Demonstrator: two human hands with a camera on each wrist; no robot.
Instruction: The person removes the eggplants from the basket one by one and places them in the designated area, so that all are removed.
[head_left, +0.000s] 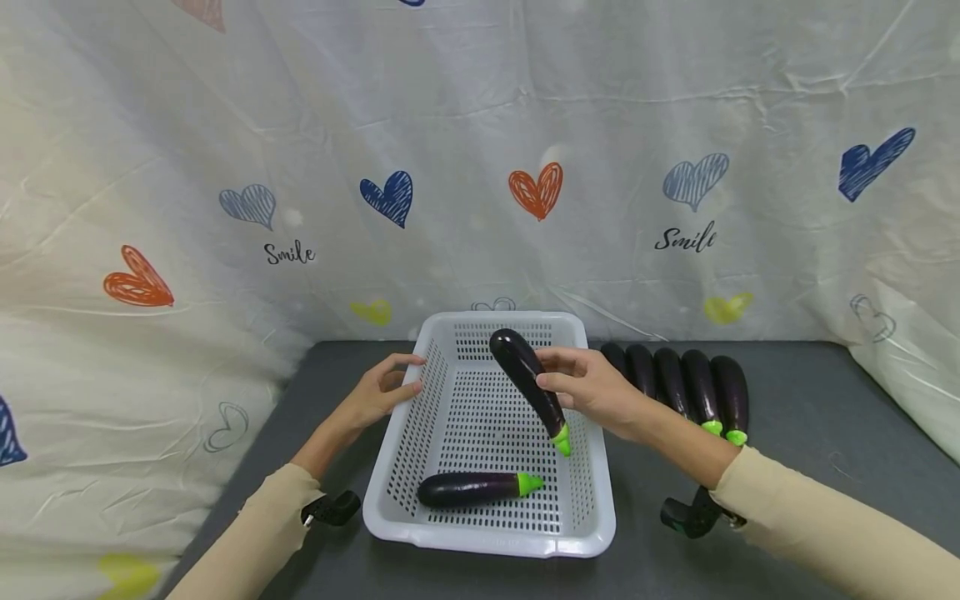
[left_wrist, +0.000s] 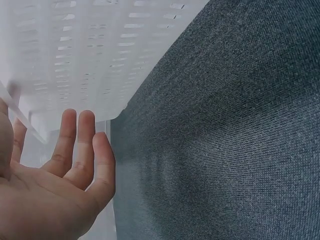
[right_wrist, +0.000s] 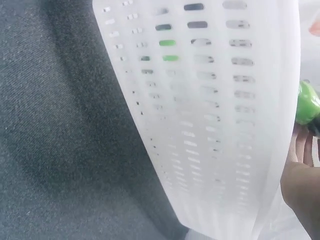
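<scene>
My right hand (head_left: 596, 387) pinches a dark purple eggplant (head_left: 522, 375) with a bright green stem end, holding it tilted over the white perforated basket (head_left: 489, 550). Its stem points down toward me; in the right wrist view the green stem (right_wrist: 307, 103) shows beside the basket's rim. A second eggplant (head_left: 468, 489) lies sideways on the basket floor at the near end, stem to the right. At the basket's left rim, my left hand (head_left: 378, 390) touches the edge with thumb and fingertips. The left wrist view shows its other fingers (left_wrist: 86, 145) loosely extended beside the outer wall.
Several more eggplants (head_left: 701, 387) lie in a row on the dark grey table (head_left: 810, 450), right of the basket and partly behind my right forearm. A white curtain (head_left: 465, 125) printed with hearts hangs behind the table and along its left side.
</scene>
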